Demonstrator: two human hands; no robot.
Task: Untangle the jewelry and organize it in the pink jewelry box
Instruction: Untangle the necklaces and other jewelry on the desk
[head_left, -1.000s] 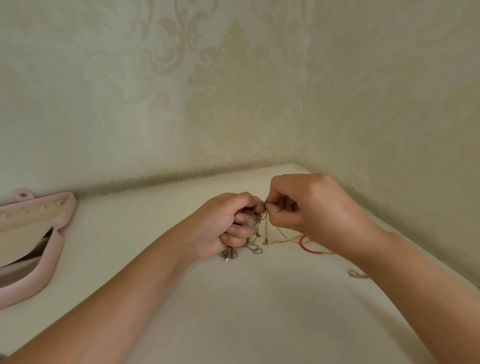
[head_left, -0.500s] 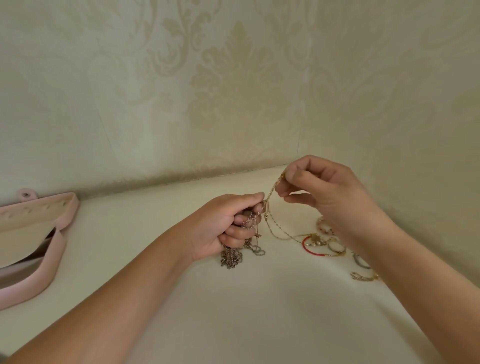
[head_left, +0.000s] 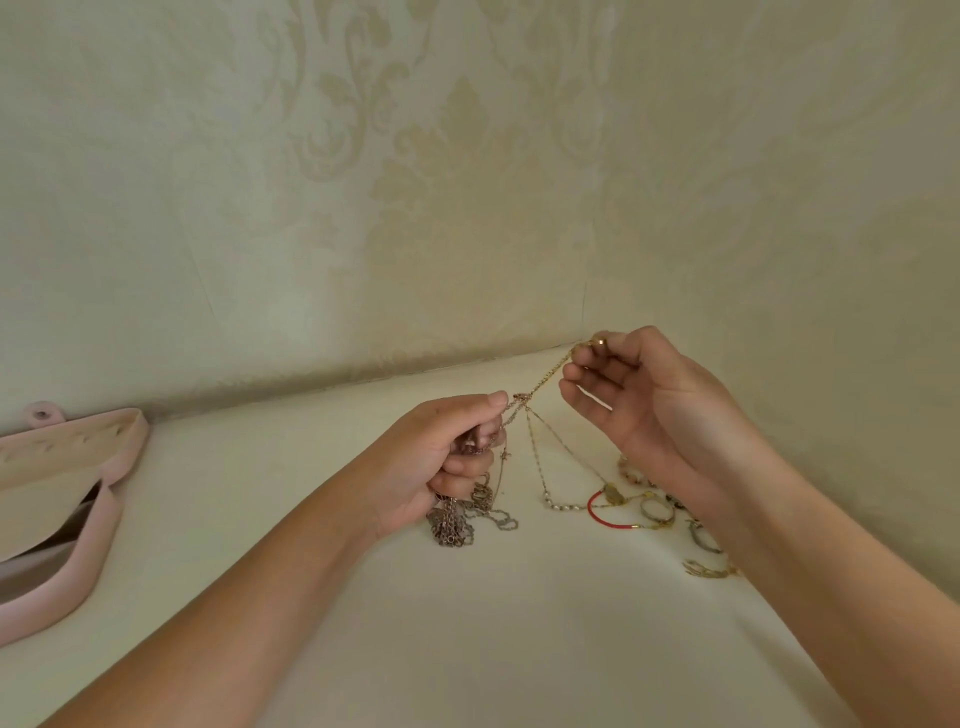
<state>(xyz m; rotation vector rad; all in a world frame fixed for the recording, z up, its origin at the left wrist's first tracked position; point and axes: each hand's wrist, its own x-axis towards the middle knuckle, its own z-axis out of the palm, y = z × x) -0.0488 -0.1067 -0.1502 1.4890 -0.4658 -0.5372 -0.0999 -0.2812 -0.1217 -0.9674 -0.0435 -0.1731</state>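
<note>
- The left hand (head_left: 447, 457) has its fingers curled tight round a bunch of chains (head_left: 451, 525). The loose ends hang out under the fist and touch the table (head_left: 467, 634).
- The right hand (head_left: 649, 410) pinches one end of a thin gold chain (head_left: 548, 375) between the thumb and a fingertip. Its other fingers are loose and hold nothing.
- The gold chain runs tight from that pinch down to a small knot (head_left: 522, 399) just beside the left thumb. Below the knot, thin strands hang down to the table.
- More pieces lie on the table near the right wrist: a red bracelet (head_left: 605, 515) and some rings (head_left: 657, 512).
- The pink jewelry box (head_left: 127, 441) sits open at the far left, well apart from the hands. I cannot tell what is inside it.
- I think the chains are very light, floppy and slippery. They look thin enough to snap if someone pulls hard.
- I think the best place to hold is right next to the knot, with fingertips on each side. Then the knot can be picked loose gently, with no tugging from the far end.
</note>
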